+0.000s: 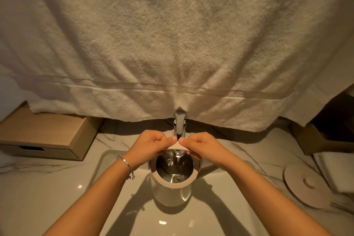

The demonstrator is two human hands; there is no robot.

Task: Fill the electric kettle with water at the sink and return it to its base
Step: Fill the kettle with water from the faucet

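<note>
A white electric kettle [170, 191] with a steel inside stands lidless in the sink basin [118, 214], right under the chrome tap [179, 130]. A stream of water runs from the tap's spout into the kettle's mouth. My left hand [153, 144] and my right hand [199, 144] both grip the far rim of the kettle near its spout, fingers curled, thumbs nearly touching. A silver bracelet sits on my left wrist. The round kettle lid [306, 186] lies on the counter to the right.
A large white towel [172, 44] hangs over the wall behind the tap. A wooden drawer box [44, 136] stands on the marble counter at the left, another box [329, 134] at the right. Folded white cloth [333, 166] lies beside the lid.
</note>
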